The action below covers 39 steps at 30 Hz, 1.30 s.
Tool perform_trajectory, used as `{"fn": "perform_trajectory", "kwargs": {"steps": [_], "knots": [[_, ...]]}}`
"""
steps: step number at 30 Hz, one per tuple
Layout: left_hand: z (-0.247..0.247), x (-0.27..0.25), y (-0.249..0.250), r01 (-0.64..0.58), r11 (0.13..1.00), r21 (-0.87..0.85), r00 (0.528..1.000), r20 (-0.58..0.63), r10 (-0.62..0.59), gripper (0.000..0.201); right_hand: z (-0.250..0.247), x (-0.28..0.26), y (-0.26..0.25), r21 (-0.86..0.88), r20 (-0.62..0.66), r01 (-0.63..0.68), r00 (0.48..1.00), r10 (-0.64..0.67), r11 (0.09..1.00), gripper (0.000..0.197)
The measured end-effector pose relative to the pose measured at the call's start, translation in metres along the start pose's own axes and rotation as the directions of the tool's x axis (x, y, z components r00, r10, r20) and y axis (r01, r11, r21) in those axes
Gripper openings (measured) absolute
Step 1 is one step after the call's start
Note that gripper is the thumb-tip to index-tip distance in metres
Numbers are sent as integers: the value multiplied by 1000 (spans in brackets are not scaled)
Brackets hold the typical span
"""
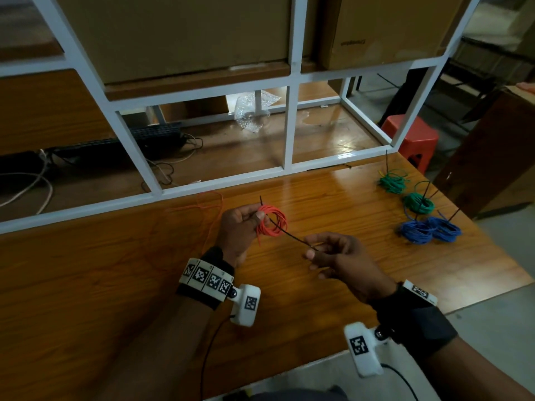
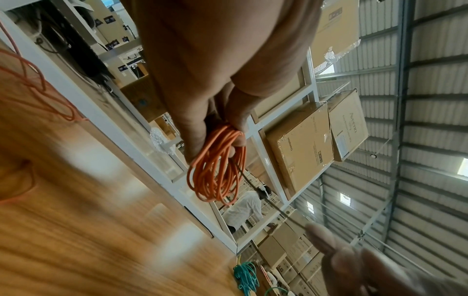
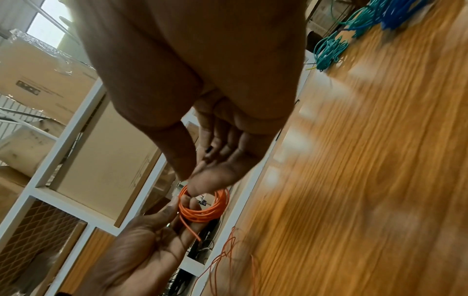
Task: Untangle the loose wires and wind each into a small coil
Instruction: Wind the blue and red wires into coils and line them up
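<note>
Above the table (image 1: 333,198), the left hand (image 1: 240,227) grips the orange coil (image 1: 272,221); beside it, the right hand (image 1: 338,259) pinches a black tie (image 1: 292,235).

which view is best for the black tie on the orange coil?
Head. The black tie shows whole there, running from the orange coil in the left hand to the right hand pinching its end. Left wrist shows only a thin blurred stretch below the coil. Right wrist hardly shows it; the fingers hide it.
</note>
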State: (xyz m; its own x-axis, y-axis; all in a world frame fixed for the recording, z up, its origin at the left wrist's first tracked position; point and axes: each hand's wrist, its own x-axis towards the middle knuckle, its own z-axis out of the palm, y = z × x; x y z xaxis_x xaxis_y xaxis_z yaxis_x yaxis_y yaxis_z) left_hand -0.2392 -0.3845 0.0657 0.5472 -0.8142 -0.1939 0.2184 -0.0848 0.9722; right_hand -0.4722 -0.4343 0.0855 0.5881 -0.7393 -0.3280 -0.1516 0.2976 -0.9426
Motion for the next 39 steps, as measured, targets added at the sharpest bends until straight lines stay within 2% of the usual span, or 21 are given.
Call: {"fn": "perform_trajectory", "kwargs": {"steps": [8, 13, 18, 22, 24, 28, 31, 34, 37, 39], "knots": [[9, 3, -3, -26, 1000, 16, 1000, 5, 26, 22, 0, -4, 12, 2, -112, 242, 964, -241, 970, 23], [12, 7, -1, -45, 998, 39, 999, 9, 45, 21, -4, 1, 15, -2, -145, 284, 949, -281, 959, 20], [10, 14, -1, -75, 995, 63, 997, 0, 75, 21, -6, 6, 14, -11, -123, 312, 943, -310, 950, 26], [7, 21, 0, -83, 994, 65, 997, 3, 83, 19, -4, 8, 12, -41, -121, 347, 929, -350, 937, 23], [8, 23, 1, -101, 992, 78, 995, -2, 102, 21, -1, 11, 9, -70, -147, 377, 912, -383, 924, 21], [11, 24, 2, -148, 982, 120, 989, 16, 147, 23, 1, 20, 5, -145, -238, 459, 844, -481, 877, 17], [10, 22, 1, -214, 961, 173, 977, 53, 208, 23, 1, 26, 3, -159, -230, 491, 825, -516, 856, 17], [10, 20, -2, -219, 945, 241, 976, 42, 215, 27, 3, 29, -1, -171, -223, 498, 821, -526, 850, 23], [12, 16, -1, -246, 920, 304, 969, 63, 238, 30, 9, 31, -11, -151, -274, 485, 817, -507, 862, 46], [14, 12, 1, -294, 899, 324, 956, 97, 277, 30, 15, 33, -18, -118, -307, 506, 800, -516, 855, 49]]}}
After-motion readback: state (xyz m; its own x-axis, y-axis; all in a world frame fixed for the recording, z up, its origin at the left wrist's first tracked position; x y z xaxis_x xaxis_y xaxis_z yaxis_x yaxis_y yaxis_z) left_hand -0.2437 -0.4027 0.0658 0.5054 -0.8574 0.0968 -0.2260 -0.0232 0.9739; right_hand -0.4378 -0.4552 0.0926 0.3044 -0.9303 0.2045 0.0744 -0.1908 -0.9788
